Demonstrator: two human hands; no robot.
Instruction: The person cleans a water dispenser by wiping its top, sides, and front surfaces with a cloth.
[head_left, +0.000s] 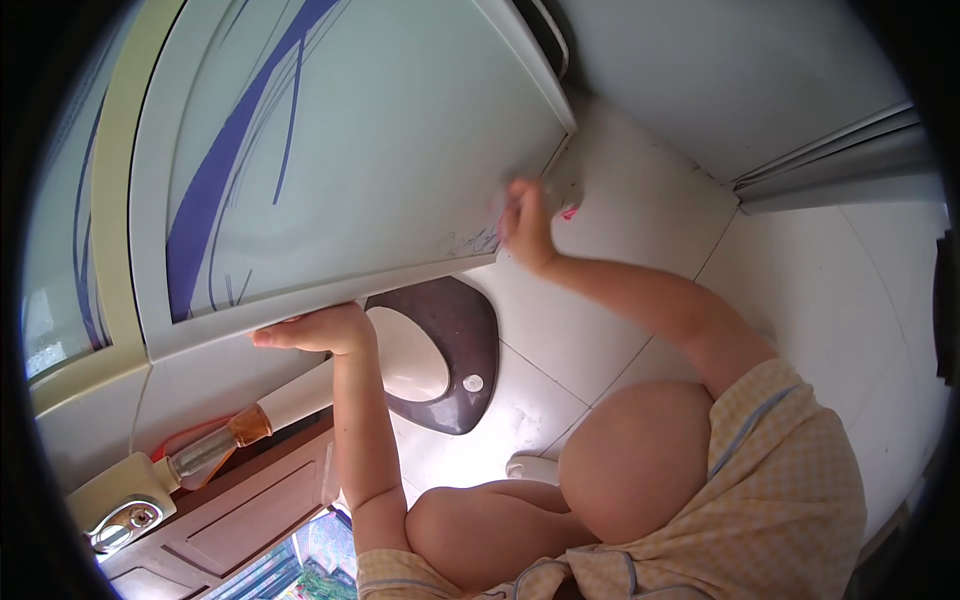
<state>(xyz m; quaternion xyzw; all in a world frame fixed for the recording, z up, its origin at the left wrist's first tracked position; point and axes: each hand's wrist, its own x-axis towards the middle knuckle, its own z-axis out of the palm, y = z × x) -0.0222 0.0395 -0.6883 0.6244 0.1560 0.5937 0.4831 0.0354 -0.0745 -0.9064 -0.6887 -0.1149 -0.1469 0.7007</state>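
Note:
A large pale glass panel [380, 150] with a white frame and purple stripes fills the upper left. My left hand [318, 328] grips the lower edge of its frame, and part of the hand is hidden by that edge. Near the panel's lower right corner, my right hand [527, 226] is closed, with its fingertips smeared by motion. Something small may be between those fingers, but I cannot make it out. Dark scribble-like marks [470, 242] show on the glass just left of my right hand.
Below the panel, a dark fan-like base [472, 340] with a white centre stands on the tiled floor [620, 270]. A white pole [300, 393] runs to a control box [130, 505]. Brown wooden panelling [250, 520] is at lower left; grey folded material [840, 180] is at right.

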